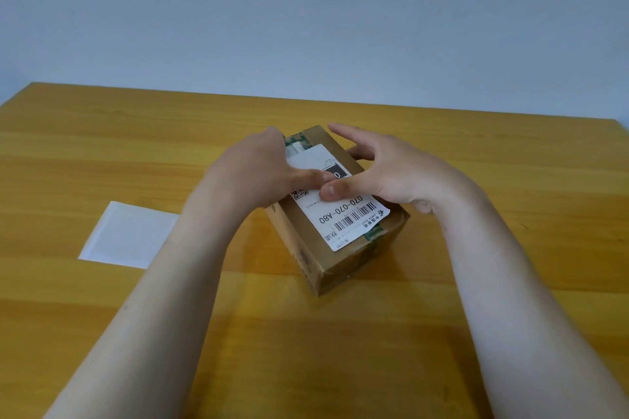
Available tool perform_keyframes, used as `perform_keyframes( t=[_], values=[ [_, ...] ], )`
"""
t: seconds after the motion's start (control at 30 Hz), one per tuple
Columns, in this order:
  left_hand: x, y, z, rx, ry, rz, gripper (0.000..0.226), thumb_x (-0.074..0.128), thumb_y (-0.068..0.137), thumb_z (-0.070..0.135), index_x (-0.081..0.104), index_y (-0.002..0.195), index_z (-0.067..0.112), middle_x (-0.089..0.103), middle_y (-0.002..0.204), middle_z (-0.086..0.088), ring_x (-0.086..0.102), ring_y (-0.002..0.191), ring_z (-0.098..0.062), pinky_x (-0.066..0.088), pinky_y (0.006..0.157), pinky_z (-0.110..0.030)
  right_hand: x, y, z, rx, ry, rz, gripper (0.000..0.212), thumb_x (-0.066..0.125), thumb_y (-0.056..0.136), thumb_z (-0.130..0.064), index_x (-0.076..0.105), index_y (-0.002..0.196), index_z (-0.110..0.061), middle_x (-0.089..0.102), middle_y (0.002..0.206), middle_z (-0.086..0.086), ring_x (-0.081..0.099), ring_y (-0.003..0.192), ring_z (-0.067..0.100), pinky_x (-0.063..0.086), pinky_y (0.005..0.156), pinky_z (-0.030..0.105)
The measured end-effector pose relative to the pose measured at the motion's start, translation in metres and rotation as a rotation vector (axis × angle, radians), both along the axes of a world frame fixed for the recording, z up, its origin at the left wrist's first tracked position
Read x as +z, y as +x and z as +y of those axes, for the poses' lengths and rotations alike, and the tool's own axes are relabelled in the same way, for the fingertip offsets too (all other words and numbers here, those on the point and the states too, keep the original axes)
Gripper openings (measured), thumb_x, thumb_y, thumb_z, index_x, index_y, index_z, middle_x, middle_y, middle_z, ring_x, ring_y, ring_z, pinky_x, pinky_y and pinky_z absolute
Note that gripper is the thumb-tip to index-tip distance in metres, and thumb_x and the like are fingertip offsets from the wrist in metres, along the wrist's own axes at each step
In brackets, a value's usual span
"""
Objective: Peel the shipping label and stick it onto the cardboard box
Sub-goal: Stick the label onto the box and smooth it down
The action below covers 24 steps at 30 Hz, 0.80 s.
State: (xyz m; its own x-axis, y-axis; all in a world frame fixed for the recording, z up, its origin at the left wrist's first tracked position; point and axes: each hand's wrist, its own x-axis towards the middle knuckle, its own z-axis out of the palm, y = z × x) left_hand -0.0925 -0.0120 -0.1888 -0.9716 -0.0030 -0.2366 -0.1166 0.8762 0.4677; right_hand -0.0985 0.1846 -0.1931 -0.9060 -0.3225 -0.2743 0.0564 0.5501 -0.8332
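Note:
A brown cardboard box (pixel 343 262) with green printed tape stands at the table's middle, turned at an angle. A white shipping label (pixel 343 218) with a barcode and "070-070-A80" lies flat on the box's top. My left hand (pixel 258 173) rests on the label's far left part, fingers spread and lying on it. My right hand (pixel 384 170) reaches over the box's right side, thumb pressing on the label's middle and fingers splayed past the far edge. Neither hand grips anything.
A white backing sheet (pixel 129 235) lies flat on the wooden table (pixel 136 146) to the left of the box. A plain pale wall stands behind the table's far edge.

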Motion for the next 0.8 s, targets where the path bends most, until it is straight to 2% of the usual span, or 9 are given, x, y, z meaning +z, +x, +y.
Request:
perform_keyframes(
  t=[0.07,0.17,0.23,0.3,0.4,0.47,0.7,0.8],
  values=[
    [0.0005,0.0006,0.0003,0.006,-0.032,0.009,0.077,0.074,0.073,0.075,0.052,0.121,0.018,0.068,0.100,-0.001,0.069,0.081,-0.025,0.061,0.082,-0.049,-0.0018,-0.0005,-0.0009,-0.006,0.006,0.026,0.098,0.097,0.068,-0.036,0.049,0.152,-0.050,0.070,0.124,-0.010,0.077,0.101,0.011,0.063,0.091,0.042],
    [0.0006,0.0018,0.0001,0.017,-0.059,0.034,0.076,0.072,0.074,0.076,0.053,0.118,0.018,0.069,0.097,-0.001,0.069,0.079,-0.025,0.061,0.080,-0.048,-0.0003,0.0001,-0.0015,-0.002,0.021,0.044,0.065,0.097,0.068,-0.037,0.071,0.127,-0.046,0.078,0.110,0.001,0.080,0.089,0.016,0.063,0.090,0.045],
    [0.0004,0.0024,0.0006,0.027,-0.074,0.046,0.076,0.073,0.073,0.076,0.053,0.117,0.018,0.069,0.097,-0.002,0.069,0.080,-0.025,0.061,0.080,-0.048,0.0015,0.0002,-0.0012,0.006,0.048,0.027,0.042,0.096,0.069,-0.037,0.081,0.109,-0.033,0.083,0.094,-0.002,0.081,0.082,0.014,0.063,0.085,0.041],
    [0.0003,0.0028,0.0017,0.047,-0.066,0.041,0.075,0.073,0.073,0.076,0.052,0.116,0.017,0.069,0.097,-0.002,0.070,0.081,-0.026,0.062,0.080,-0.049,0.0023,0.0002,-0.0013,-0.004,0.080,0.014,0.033,0.095,0.070,-0.040,0.083,0.096,-0.024,0.083,0.083,-0.005,0.080,0.076,0.012,0.060,0.074,0.034],
    [-0.0001,0.0025,0.0025,0.080,-0.046,0.018,0.073,0.072,0.074,0.075,0.051,0.114,0.018,0.070,0.096,-0.002,0.071,0.081,-0.028,0.063,0.079,-0.049,0.0013,-0.0011,-0.0019,-0.046,0.119,0.017,0.038,0.094,0.068,-0.049,0.082,0.090,-0.021,0.082,0.077,-0.005,0.079,0.070,0.011,0.051,0.058,0.025],
    [-0.0016,0.0023,0.0028,0.087,-0.040,0.018,0.071,0.071,0.076,0.076,0.050,0.112,0.018,0.071,0.095,-0.003,0.071,0.082,-0.029,0.064,0.079,-0.049,0.0010,-0.0016,-0.0023,-0.067,0.141,0.016,0.042,0.093,0.067,-0.054,0.081,0.088,-0.019,0.081,0.075,-0.004,0.079,0.068,0.012,0.049,0.054,0.025],
    [-0.0043,0.0024,0.0057,0.089,-0.076,0.056,0.063,0.064,0.083,0.076,0.052,0.101,0.017,0.069,0.091,-0.007,0.069,0.081,-0.032,0.063,0.076,-0.049,-0.0003,-0.0012,-0.0053,-0.107,0.159,0.014,0.060,0.090,0.065,-0.060,0.080,0.086,-0.005,0.079,0.068,0.001,0.078,0.061,0.025,0.062,0.060,0.040],
    [-0.0057,0.0017,0.0054,0.084,-0.086,0.063,0.060,0.061,0.084,0.077,0.050,0.095,0.018,0.068,0.090,-0.007,0.068,0.082,-0.035,0.062,0.077,-0.050,0.0003,-0.0007,-0.0060,-0.110,0.167,0.012,0.059,0.089,0.067,-0.062,0.081,0.083,-0.006,0.079,0.066,0.000,0.078,0.060,0.028,0.063,0.061,0.040]
  ],
)
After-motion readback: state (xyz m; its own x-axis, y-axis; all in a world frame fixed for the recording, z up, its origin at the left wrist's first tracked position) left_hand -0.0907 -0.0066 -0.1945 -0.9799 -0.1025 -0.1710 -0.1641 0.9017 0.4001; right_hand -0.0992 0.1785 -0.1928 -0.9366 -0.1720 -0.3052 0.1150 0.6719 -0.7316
